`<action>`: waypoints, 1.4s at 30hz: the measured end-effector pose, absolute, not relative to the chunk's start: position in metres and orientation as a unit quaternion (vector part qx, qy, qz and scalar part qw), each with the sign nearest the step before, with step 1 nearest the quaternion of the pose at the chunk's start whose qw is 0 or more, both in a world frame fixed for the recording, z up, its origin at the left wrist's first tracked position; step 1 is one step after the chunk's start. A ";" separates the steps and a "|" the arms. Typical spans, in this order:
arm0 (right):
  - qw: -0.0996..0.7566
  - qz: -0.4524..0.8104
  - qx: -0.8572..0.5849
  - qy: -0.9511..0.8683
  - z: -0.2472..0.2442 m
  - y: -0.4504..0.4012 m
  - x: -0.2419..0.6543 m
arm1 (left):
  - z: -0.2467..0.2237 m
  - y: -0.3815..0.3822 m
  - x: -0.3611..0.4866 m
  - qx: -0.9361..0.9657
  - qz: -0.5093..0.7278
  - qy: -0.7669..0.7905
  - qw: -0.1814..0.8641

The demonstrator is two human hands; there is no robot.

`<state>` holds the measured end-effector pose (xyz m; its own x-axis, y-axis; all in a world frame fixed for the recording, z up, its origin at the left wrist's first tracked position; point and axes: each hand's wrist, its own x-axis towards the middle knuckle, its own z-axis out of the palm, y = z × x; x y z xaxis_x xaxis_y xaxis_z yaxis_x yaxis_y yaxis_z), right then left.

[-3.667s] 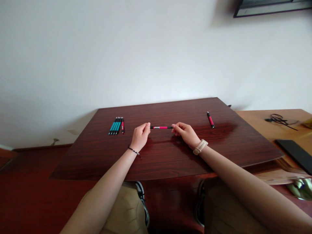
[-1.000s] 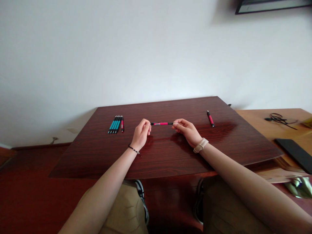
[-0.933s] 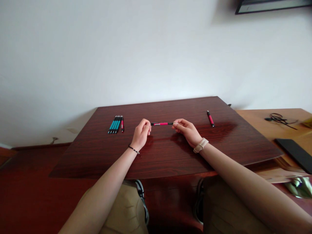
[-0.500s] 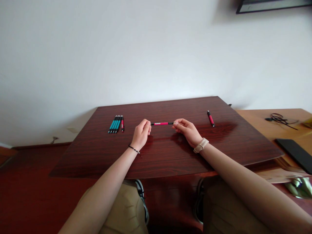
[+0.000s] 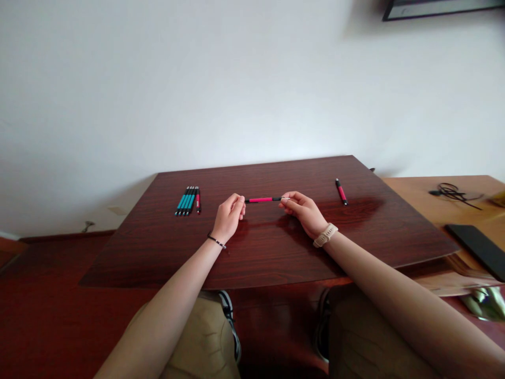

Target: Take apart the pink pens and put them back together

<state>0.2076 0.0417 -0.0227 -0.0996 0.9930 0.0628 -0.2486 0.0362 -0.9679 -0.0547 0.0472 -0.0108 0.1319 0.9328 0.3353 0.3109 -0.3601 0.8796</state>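
Note:
A pink pen with black ends (image 5: 260,200) is held level between my two hands, over the middle of the dark wooden table (image 5: 268,252). My left hand (image 5: 231,213) pinches its left end. At the other end, the fingertips of my right hand (image 5: 299,210) grip the tip, where a bit of silvery metal shows. Left of my left hand lie several teal pens (image 5: 185,201) side by side, with a pink pen (image 5: 198,200) close along their right. Another pink pen (image 5: 341,192) rests alone, to the right of my right hand.
A lighter wooden table (image 5: 418,195) adjoins on the right, bearing a coiled black cable (image 5: 453,192) and a flat black object (image 5: 475,250). The white wall (image 5: 252,95) rises behind the dark table. My knees and shoes are below the front edge.
The held pen has turned slightly about its length: the white label seen on it before no longer shows. Both hands stay in nearly the same place.

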 end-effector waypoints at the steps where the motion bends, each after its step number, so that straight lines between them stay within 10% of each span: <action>1: 0.544 0.572 -0.393 -0.472 -0.023 0.042 0.208 | -0.011 0.047 -0.055 0.673 0.474 0.454 0.339; 42: 0.540 0.571 -0.402 -0.469 -0.021 0.041 0.208 | -0.008 0.046 -0.053 0.679 0.475 0.465 0.312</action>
